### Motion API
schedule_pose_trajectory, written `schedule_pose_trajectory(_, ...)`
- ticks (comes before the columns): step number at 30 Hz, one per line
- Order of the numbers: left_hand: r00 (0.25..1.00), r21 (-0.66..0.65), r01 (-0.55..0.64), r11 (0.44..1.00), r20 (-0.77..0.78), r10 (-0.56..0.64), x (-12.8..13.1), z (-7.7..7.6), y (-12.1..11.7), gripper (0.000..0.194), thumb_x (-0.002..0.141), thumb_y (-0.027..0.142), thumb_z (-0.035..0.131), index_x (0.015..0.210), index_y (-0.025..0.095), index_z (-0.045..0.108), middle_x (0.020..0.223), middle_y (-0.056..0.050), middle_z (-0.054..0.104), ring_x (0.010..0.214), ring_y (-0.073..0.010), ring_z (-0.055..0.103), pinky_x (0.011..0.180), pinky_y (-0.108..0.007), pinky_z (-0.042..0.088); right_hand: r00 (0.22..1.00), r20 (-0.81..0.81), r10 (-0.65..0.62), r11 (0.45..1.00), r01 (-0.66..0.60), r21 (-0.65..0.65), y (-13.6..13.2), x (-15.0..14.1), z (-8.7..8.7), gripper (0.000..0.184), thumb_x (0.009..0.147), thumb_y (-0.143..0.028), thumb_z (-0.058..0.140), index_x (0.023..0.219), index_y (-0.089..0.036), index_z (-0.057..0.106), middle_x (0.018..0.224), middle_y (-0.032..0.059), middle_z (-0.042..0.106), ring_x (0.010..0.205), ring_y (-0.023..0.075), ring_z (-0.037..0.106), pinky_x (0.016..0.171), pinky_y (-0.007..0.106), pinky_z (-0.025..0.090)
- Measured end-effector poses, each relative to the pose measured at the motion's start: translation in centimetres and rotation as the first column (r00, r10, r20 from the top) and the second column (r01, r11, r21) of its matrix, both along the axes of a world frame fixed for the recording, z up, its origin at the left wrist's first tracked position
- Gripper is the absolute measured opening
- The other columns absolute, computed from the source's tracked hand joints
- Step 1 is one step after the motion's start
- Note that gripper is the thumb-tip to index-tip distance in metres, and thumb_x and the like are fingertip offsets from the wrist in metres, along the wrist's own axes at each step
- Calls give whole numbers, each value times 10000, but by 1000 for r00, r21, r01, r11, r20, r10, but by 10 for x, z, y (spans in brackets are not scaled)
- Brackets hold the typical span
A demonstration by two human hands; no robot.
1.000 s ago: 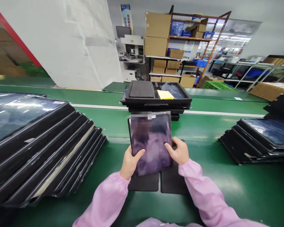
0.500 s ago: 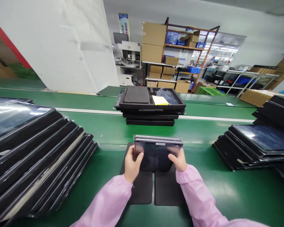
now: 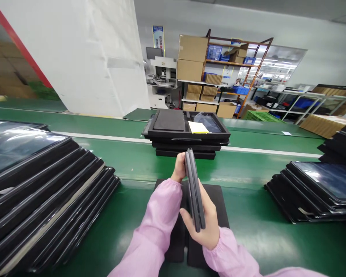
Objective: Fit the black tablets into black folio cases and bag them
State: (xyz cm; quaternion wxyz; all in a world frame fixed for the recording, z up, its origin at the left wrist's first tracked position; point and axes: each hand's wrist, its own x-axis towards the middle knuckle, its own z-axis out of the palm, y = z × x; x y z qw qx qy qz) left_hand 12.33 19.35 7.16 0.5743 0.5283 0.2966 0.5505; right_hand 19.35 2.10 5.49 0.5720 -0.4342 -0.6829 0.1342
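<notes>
A pair of dark, slim tablets [image 3: 194,192] is pressed together and stands on edge, narrow sides toward me, above the work surface. My left hand [image 3: 179,167] is closed on the far end, its fingers partly hidden behind the tablets. Around the near end, my right hand [image 3: 206,219] grips them, thumb on the left side and fingers along the right. Beneath my hands two black flat pads [image 3: 222,204] lie side by side on the green table [image 3: 248,238], partly covered by my arms.
Stacked black trays [image 3: 190,135] stand ahead, with a yellow-edged paper [image 3: 198,127] on top. A tall pile of film-covered black panels [image 3: 52,184] fills the left; another panel pile [image 3: 320,188] is at right. Shelving [image 3: 236,63] with boxes stands behind.
The tablets have turned from facing me to edge-on. My left hand has moved to their far end, and my right hand now wraps the near end. The view has shifted slightly.
</notes>
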Motion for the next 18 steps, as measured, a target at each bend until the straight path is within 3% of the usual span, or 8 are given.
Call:
schedule_pose_trajectory(4, 999, 122, 31, 992, -13, -30, 12, -14, 0, 721, 654, 934, 410, 436, 247, 402, 431, 19, 387, 466, -119, 340, 490, -310, 312, 996, 64, 65, 998, -63, -30, 4, 10, 0, 891, 867, -245, 687, 1611, -204, 198, 1597, 155, 405, 1448, 366, 417, 1149, 533, 437)
schedule_pose_trajectory(8, 999, 163, 42, 986, -29, -38, 10, -19, 4, 710, 712, 900, 392, 474, 233, 445, 452, 19, 422, 472, -124, 360, 506, -317, 331, 990, 32, 136, 988, -133, -74, 0, 19, 3, 896, 864, -293, 709, 1605, -246, 208, 1609, 130, 386, 1472, 371, 378, 1181, 566, 376)
schedule_pose_trajectory(11, 998, 155, 47, 987, -37, -42, 10, -20, 6, 709, 718, 887, 424, 498, 218, 503, 476, 5, 478, 488, -136, 408, 515, -315, 352, 988, -47, 150, 978, -156, -139, -6, 25, 8, 895, 875, -421, 713, 1604, -289, 211, 1617, 113, 375, 1474, 383, 370, 1189, 587, 352)
schedule_pose_trajectory(14, 998, 139, 39, 989, -48, -32, 16, -21, 5, 723, 730, 883, 428, 579, 197, 599, 560, -28, 594, 567, -177, 525, 579, -332, 428, 966, -186, 177, 966, -207, -156, -8, 32, 11, 789, 915, -584, 611, 1580, -298, 297, 1590, 120, 415, 1441, 398, 420, 1158, 590, 400)
schedule_pose_trajectory(18, 998, 135, 51, 989, -36, -47, 28, -20, -2, 720, 770, 850, 443, 737, 178, 698, 682, -51, 675, 689, -215, 610, 694, -357, 487, 934, -331, 135, 971, -192, -145, -4, 39, 14, 532, 980, -518, 549, 1476, -336, 486, 1517, 86, 501, 1402, 353, 482, 1072, 503, 518)
